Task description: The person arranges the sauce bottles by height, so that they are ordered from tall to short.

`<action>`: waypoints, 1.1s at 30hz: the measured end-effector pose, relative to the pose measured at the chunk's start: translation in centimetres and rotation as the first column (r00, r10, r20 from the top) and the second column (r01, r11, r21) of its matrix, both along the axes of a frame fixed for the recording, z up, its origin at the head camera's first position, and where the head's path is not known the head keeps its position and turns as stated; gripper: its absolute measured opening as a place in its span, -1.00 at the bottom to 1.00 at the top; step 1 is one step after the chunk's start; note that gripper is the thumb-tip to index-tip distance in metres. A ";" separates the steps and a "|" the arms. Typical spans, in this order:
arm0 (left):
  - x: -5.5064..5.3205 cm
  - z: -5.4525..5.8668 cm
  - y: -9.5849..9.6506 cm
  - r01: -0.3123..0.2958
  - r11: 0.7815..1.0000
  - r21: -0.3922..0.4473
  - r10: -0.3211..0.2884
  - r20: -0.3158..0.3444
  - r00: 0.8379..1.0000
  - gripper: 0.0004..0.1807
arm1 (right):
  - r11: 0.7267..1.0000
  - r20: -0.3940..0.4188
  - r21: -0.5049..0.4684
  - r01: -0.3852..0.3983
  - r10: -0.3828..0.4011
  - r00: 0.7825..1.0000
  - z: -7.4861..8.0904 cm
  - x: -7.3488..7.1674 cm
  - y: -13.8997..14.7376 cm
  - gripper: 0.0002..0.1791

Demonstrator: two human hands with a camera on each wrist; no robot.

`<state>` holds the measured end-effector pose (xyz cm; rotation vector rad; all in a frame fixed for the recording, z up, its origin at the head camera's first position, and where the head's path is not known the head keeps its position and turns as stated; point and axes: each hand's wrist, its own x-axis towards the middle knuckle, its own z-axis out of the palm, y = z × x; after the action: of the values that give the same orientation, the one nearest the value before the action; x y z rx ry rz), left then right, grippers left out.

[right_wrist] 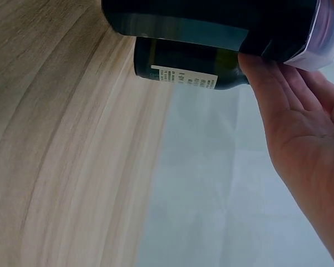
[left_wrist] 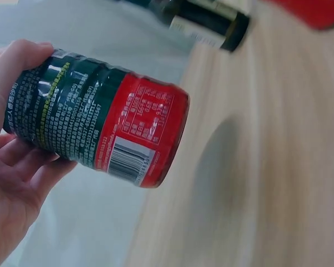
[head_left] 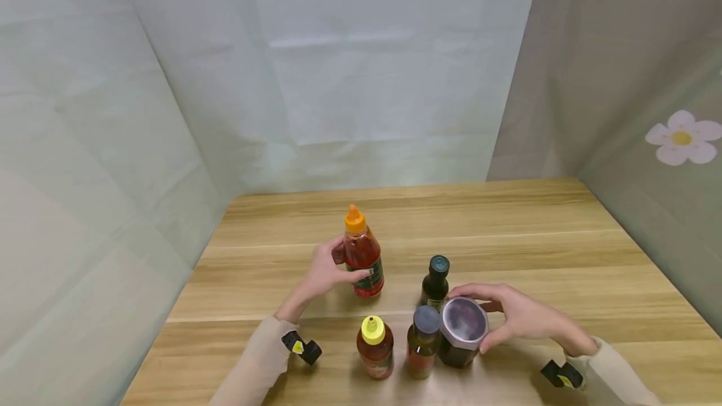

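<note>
My left hand (head_left: 328, 271) grips a squeeze bottle of red sauce (head_left: 363, 255) with an orange nozzle cap. In the left wrist view its red-and-green label and barcode show, and its base is off the wood, with a shadow on the table beside it. At the right, my right hand (head_left: 521, 312) has its thumb and fingers round the upper part of a wide dark jar (head_left: 458, 354) with a translucent lid (head_left: 465, 319). In the right wrist view the fingertips lie along the jar near the lid, and the jar's far side is hidden.
A small dark bottle (head_left: 435, 277) stands right behind the jar. A dark-capped bottle (head_left: 423, 343) is close at the jar's left, then a yellow-capped sauce bottle (head_left: 375, 349). Pale cloth (head_left: 361, 80) hangs behind the wooden table (head_left: 271, 224).
</note>
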<state>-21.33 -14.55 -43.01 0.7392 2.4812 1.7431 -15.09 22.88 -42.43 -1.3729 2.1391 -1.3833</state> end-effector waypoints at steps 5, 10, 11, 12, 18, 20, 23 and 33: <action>-1.6 0.1 -1.7 -0.105 0.994 0.005 0.105 0.031 0.994 -0.35 | 1.000 0.003 0.001 0.001 -0.001 1.000 -0.2 -0.1 -0.1 -0.08; -3.0 0.2 -3.2 -0.189 0.980 -0.054 0.192 0.051 0.980 -0.31 | 1.000 0.007 -0.005 0.010 -0.010 1.000 -0.3 0.2 0.0 -0.07; -3.2 0.2 -3.5 -0.200 0.978 -0.060 0.203 0.055 0.978 -0.30 | 1.000 0.008 -0.006 0.011 -0.011 1.000 -0.3 0.3 0.0 -0.07; -3.5 0.2 -3.8 -0.213 0.975 -0.066 0.217 0.056 0.975 -0.29 | 1.000 0.008 -0.005 0.013 -0.013 1.000 -0.3 0.3 0.0 -0.07; -5.2 0.0 -5.4 -0.295 0.951 -0.097 0.300 0.043 0.953 -0.29 | 1.000 0.008 -0.005 0.019 -0.019 1.000 -0.3 0.5 0.1 -0.07; -5.8 -0.1 -5.8 -0.336 0.936 -0.108 0.342 0.044 0.939 -0.29 | 1.000 0.014 -0.001 0.024 -0.024 1.000 -0.3 0.5 0.1 -0.07; -6.5 -0.3 -6.3 -0.400 0.910 -0.112 0.407 0.059 0.911 -0.27 | 0.999 0.020 0.006 0.032 -0.033 0.999 -0.4 0.5 0.1 -0.06; -7.9 -1.4 -7.3 -0.477 0.877 -0.062 0.481 0.100 0.871 -0.27 | 0.999 0.046 0.019 0.037 -0.038 0.998 -0.6 0.4 -0.1 -0.08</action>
<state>-29.26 -21.86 -44.36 0.0022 2.7703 1.7936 -14.66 22.79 -43.04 -1.2878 2.1524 -1.3917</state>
